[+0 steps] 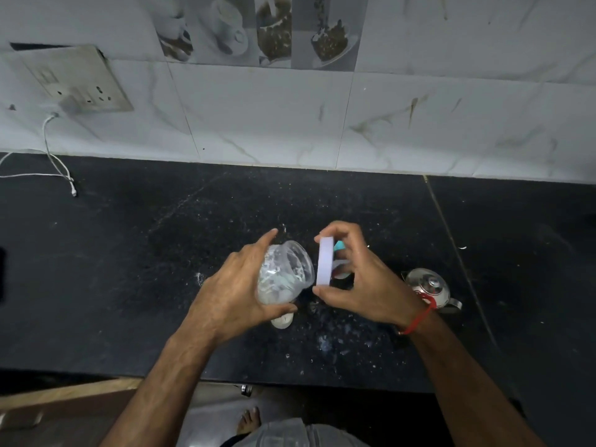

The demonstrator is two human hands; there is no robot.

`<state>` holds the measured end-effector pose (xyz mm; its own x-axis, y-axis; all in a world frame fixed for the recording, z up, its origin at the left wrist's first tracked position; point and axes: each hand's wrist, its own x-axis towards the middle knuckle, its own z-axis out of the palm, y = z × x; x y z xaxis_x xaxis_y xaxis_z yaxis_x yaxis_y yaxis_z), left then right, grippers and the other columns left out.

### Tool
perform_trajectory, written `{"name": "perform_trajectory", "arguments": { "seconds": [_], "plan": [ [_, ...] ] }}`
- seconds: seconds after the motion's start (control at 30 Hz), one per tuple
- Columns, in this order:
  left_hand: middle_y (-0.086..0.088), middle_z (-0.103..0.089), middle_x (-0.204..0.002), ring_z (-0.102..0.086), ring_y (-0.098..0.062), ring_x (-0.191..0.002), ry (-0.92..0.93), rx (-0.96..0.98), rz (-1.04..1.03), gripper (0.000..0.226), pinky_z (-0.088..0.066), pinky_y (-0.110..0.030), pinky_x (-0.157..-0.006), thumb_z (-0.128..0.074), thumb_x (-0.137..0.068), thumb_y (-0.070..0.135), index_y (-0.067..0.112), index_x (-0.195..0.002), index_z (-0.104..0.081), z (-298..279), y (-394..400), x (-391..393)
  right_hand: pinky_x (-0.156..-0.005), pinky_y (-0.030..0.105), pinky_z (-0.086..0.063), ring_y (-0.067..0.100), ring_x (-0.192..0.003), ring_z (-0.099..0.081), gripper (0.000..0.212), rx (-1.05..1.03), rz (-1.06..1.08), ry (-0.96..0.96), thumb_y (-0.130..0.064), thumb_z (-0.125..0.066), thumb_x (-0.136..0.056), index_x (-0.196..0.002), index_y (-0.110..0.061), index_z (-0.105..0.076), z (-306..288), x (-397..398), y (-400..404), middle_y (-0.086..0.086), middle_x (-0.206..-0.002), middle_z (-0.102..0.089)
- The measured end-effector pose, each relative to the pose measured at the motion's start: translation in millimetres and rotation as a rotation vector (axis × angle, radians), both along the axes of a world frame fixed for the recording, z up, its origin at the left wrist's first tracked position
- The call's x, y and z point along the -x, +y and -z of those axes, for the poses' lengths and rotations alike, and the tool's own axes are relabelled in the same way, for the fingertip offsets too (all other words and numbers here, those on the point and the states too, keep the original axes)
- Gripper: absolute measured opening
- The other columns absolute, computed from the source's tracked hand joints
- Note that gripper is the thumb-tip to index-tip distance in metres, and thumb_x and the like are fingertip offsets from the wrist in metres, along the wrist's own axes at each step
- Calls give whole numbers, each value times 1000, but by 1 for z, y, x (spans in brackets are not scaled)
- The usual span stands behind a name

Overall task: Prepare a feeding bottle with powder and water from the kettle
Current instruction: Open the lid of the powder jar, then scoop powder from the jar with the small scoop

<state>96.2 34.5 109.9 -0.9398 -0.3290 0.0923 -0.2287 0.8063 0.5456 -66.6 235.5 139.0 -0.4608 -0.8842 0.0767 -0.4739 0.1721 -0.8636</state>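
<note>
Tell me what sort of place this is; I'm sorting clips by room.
Most likely a home kitchen: a dark stone counter against a tiled wall with coffee-cup picture tiles, and a small steel kettle on it.

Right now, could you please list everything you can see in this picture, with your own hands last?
Feeding bottle: one, clear with whitish content, tilted, held above the counter.
Cap: one, white ring with a teal part behind it, held beside the bottle's mouth, apart from it.
Kettle: one, shiny steel, on the counter at the right, behind the right wrist.
Small white object: one, on the counter under the bottle; cannot tell what it is.
Counter: one, black, speckled with white spills.
Socket plate: one, grey, on the tiled wall.
Cable: one, white, hanging from the socket onto the counter.
Left hand: grips the bottle.
Right hand: holds the cap.
</note>
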Motion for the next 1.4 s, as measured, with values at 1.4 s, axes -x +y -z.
{"name": "perform_trajectory", "arguments": {
  "seconds": [1.4],
  "plan": [
    [21, -44, -154, -37, 1, -141, 347, -75, -15, 105, -39, -6, -102, -81, -69, 73, 22, -153, -43, 0, 27, -18, -107, 40, -43, 15, -129, -53, 23, -341, 15, 661, -38, -54, -101, -113, -25, -69, -43, -35, -26, -13, -145, -52]
  ]
}}
